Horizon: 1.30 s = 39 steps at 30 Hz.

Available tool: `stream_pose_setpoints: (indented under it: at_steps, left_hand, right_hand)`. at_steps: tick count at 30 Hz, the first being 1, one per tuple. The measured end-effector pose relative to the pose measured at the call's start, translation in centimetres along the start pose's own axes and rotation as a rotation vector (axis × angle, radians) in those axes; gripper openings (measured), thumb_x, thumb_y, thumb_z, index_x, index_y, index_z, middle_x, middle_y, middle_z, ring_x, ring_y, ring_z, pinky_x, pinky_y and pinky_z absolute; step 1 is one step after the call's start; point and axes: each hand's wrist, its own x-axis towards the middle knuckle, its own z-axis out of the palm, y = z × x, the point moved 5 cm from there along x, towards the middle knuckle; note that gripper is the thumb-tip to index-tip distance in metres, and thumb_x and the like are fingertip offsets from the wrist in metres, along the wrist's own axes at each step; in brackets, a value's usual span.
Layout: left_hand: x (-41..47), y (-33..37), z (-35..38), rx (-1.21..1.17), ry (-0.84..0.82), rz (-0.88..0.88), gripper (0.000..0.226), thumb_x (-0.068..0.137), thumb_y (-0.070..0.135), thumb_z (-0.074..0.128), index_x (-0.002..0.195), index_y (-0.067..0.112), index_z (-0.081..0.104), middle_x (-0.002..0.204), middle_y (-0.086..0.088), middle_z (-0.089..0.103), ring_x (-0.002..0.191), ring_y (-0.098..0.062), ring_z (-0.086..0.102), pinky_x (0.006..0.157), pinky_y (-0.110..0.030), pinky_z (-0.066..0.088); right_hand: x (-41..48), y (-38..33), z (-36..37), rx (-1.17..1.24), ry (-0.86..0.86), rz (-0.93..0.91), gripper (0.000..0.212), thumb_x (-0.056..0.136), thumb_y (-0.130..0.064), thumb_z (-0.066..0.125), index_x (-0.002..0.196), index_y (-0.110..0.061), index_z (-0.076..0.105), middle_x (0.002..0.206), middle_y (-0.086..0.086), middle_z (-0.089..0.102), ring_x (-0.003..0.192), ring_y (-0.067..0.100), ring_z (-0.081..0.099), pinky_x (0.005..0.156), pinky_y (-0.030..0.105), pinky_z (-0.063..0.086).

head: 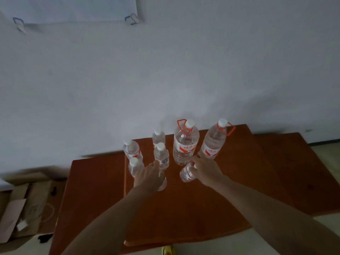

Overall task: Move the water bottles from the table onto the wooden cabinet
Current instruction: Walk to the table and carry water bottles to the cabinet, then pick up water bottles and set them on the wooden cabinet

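Clear plastic bottles with white caps stand on the red-brown wooden cabinet (pixel 230 190) against the white wall (pixel 165 70). Two big bottles (pixel 185 144) at 12 to 1 o'clock hold water and carry red handles and red-and-white labels, the writing too blurred to read. Four small bottles (pixel 161 155) cluster at 11 o'clock. The left hand (pixel 148 176) grips a small bottle; the right hand (pixel 207 171) wraps another small bottle (pixel 186 174), tilted. Cardboard boxes (pixel 25 203) lie at 8 o'clock.

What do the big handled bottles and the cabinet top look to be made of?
Big bottles and: clear, thin plastic, apparently; see-through ribbed walls, white caps, red loop handles. Cabinet top: reddish-brown wood or veneer, smooth with a slight sheen; grain not discernible.
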Motion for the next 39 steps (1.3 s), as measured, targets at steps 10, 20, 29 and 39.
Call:
stream_pose_setpoints:
  at_steps: [10, 20, 29, 39]
  left_hand:
    - [5.6, -1.6, 2.1, -0.036, -0.067, 0.000, 0.038, 0.098, 0.045, 0.042, 0.124, 0.017, 0.043, 0.105, 0.001, 0.062, 0.089, -0.015, 0.063, 0.075, -0.028, 0.050]
    - [4.5, -1.1, 1.7, 0.000, -0.112, -0.066, 0.047, 0.093, 0.043, 0.055, 0.131, 0.019, 0.042, 0.122, -0.001, 0.057, 0.106, -0.020, 0.060, 0.084, -0.031, 0.048]
    - [-5.2, 0.5, -1.3, -0.096, 0.069, -0.448, 0.017, 0.094, 0.030, 0.051, 0.108, 0.021, 0.054, 0.101, 0.004, 0.060, 0.079, -0.014, 0.061, 0.070, -0.029, 0.051]
    - [-29.0, -2.2, -1.4, -0.127, 0.152, -0.936, 0.021, 0.093, 0.036, 0.049, 0.104, 0.020, 0.057, 0.105, 0.001, 0.064, 0.094, -0.021, 0.063, 0.075, -0.033, 0.047]
  right_hand:
    - [4.4, 0.6, 2.8, 0.048, -0.025, 0.011, 0.033, 0.094, -0.025, 0.054, 0.126, -0.016, 0.049, 0.129, 0.004, 0.045, 0.105, 0.017, 0.055, 0.083, 0.028, 0.050]
    - [4.8, 1.7, 3.3, 0.029, -0.152, -0.096, 0.056, 0.093, -0.025, 0.055, 0.141, -0.029, 0.027, 0.145, 0.005, 0.036, 0.111, 0.022, 0.057, 0.082, 0.035, 0.055]
    - [3.1, -1.1, -2.5, -0.143, 0.049, -0.529, 0.031, 0.090, -0.030, 0.055, 0.118, -0.016, 0.056, 0.121, 0.006, 0.057, 0.103, 0.024, 0.061, 0.063, 0.033, 0.053]
    - [-6.5, -17.1, -1.8, -0.127, -0.034, -0.989, 0.026, 0.091, -0.032, 0.051, 0.111, -0.018, 0.060, 0.114, 0.002, 0.058, 0.097, 0.023, 0.061, 0.070, 0.036, 0.053]
